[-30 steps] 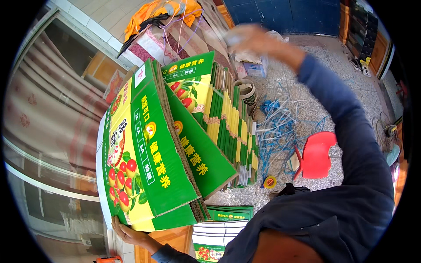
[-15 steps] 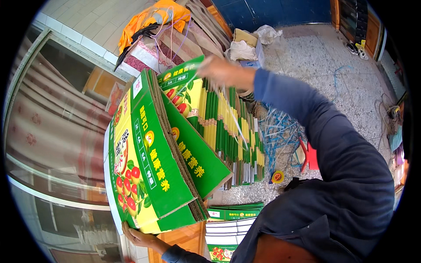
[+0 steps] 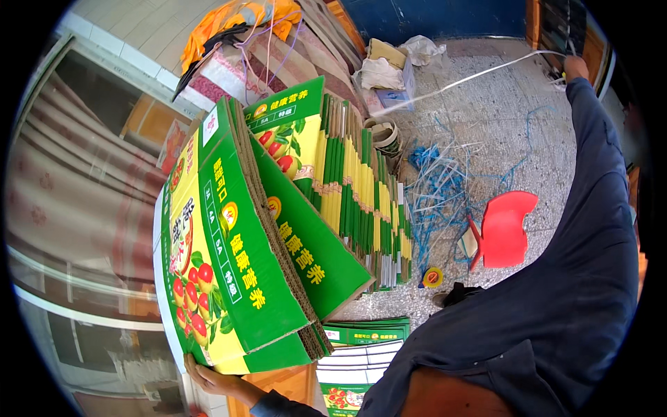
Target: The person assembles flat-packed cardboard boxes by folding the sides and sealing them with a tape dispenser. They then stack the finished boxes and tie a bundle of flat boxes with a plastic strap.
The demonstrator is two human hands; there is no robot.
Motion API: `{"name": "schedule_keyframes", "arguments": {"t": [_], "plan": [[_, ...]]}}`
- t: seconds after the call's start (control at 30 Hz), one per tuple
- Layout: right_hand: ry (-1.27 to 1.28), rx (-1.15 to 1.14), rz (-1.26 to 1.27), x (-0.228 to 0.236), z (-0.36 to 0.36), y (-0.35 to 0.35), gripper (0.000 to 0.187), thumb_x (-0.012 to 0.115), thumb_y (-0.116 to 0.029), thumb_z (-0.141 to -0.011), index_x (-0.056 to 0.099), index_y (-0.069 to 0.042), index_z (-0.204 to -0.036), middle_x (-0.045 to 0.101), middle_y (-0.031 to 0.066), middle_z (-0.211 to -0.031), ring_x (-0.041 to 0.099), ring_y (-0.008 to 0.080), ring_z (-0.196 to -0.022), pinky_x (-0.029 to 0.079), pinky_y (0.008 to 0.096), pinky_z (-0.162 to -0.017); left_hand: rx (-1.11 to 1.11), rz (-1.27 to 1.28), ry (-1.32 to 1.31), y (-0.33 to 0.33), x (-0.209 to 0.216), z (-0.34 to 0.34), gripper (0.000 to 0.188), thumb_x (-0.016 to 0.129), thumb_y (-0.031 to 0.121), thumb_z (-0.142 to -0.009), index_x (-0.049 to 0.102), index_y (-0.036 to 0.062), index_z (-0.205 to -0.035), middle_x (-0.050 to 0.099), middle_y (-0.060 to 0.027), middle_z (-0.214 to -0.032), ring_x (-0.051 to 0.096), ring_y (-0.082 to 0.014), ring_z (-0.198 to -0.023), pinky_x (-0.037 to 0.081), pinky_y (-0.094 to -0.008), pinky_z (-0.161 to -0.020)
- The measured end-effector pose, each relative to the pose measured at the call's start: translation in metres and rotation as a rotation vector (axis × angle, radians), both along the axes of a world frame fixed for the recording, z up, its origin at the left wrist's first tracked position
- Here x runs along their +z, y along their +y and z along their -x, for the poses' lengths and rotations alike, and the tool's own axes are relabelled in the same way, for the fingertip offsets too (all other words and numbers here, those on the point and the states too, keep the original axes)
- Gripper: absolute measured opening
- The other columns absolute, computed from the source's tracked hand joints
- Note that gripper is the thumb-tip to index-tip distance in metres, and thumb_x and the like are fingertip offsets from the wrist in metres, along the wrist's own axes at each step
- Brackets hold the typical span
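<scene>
Flattened green-and-yellow fruit cartons (image 3: 240,264), printed with red fruit, stand tilted in a thick bundle at the left. My left hand (image 3: 212,379) grips their lower corner, its fingers partly behind the board. Far off to the right, my right hand (image 3: 575,67) is stretched out at arm's length and small in view. From it a white strap (image 3: 472,82) runs back leftward over the floor toward the carton stacks. Its fingers look closed on the strap. Behind the tilted bundle, a long row of more flattened cartons (image 3: 358,181) stands on edge.
Blue and white strap scraps (image 3: 438,181) lie tangled on the speckled floor. Nearby are a red plastic piece (image 3: 504,229) and a yellow tape roll (image 3: 433,277). A lower carton stack (image 3: 361,347) sits close to me. A glass-paned frame (image 3: 83,313) borders the left.
My right hand has swung from above the cartons out to the far right, drawing the white strap into a long line. My left hand stays at the bundle's lower corner.
</scene>
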State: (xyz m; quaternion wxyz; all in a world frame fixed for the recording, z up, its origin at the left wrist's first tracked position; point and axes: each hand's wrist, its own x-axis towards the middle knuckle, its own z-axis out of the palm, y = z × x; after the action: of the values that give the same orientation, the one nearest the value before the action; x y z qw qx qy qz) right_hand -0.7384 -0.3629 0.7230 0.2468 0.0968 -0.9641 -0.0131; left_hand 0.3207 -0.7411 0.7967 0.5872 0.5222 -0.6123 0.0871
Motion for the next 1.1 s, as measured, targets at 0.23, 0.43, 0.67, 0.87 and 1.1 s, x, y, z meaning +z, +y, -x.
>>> {"name": "schedule_keyframes", "arguments": {"t": [0.23, 0.43, 0.67, 0.87, 1.1], "plan": [[-0.014, 0.556, -0.121, -0.093, -0.063, -0.194, 0.016, 0.064, -0.007, -0.076, 0.067, 0.002, -0.088, 0.063, 0.027, -0.097, 0.063, 0.0424, -0.081, 0.053, 0.0503, -0.069, -0.069, -0.063, 0.016, 0.001, -0.001, -0.009, 0.043, 0.042, 0.023, -0.092, 0.063, -0.0084, -0.114, 0.062, -0.0206, -0.119, 0.058, -0.0319, -0.111, 0.044, -0.0398, -0.097], [-0.638, 1.437, 0.529, -0.051, -0.358, -0.337, 0.03, 0.069, -0.029, -0.078, 0.066, -0.003, -0.094, 0.065, 0.0172, -0.081, 0.064, 0.0318, -0.071, 0.051, 0.0421, -0.068, 0.342, -0.248, -0.33, -0.056, 0.062, -0.105, 0.042, 0.05, 0.031, -0.094, 0.068, -0.0057, -0.101, 0.068, -0.0224, -0.091, 0.065, -0.0331, -0.087, 0.05, -0.0433, -0.078], [-2.029, 1.39, 0.89, 0.044, -0.582, -0.326, 0.061, 0.054, -0.052, -0.092, 0.055, 0.003, -0.118, 0.064, 0.0129, -0.097, 0.067, 0.0185, -0.078, 0.054, 0.0304, -0.053, -0.543, -1.152, 0.38, -0.125, 0.061, -0.187, 0.042, 0.048, 0.039, -0.098, 0.061, 0.004, -0.116, 0.068, -0.0055, -0.103, 0.066, -0.0154, -0.088, 0.056, -0.0303, -0.073], [-2.086, 1.348, 1.383, 0.079, -0.649, -0.33, 0.06, 0.057, -0.051, -0.091, 0.057, 0.0, -0.122, 0.065, 0.0139, -0.112, 0.065, 0.0191, -0.092, 0.054, 0.0313, -0.079, -0.44, -1.147, 0.42, -0.139, 0.049, -0.205, 0.053, 0.049, 0.043, -0.098, 0.051, 0.003, -0.133, 0.061, -0.0078, -0.123, 0.06, -0.0169, -0.106, 0.048, -0.03, -0.091], [-2.175, 1.605, 1.346, 0.067, -0.654, -0.296, 0.047, 0.051, -0.036, -0.098, 0.05, -0.007, -0.134, 0.061, 0.009, -0.121, 0.061, 0.018, -0.106, 0.05, 0.0294, -0.092, -0.748, -1.048, 0.521, -0.081, 0.036, -0.189, 0.049, 0.058, 0.036, -0.094, 0.055, 0.0011, -0.128, 0.063, -0.0097, -0.118, 0.061, -0.0184, -0.105, 0.05, -0.0319, -0.089]]}}
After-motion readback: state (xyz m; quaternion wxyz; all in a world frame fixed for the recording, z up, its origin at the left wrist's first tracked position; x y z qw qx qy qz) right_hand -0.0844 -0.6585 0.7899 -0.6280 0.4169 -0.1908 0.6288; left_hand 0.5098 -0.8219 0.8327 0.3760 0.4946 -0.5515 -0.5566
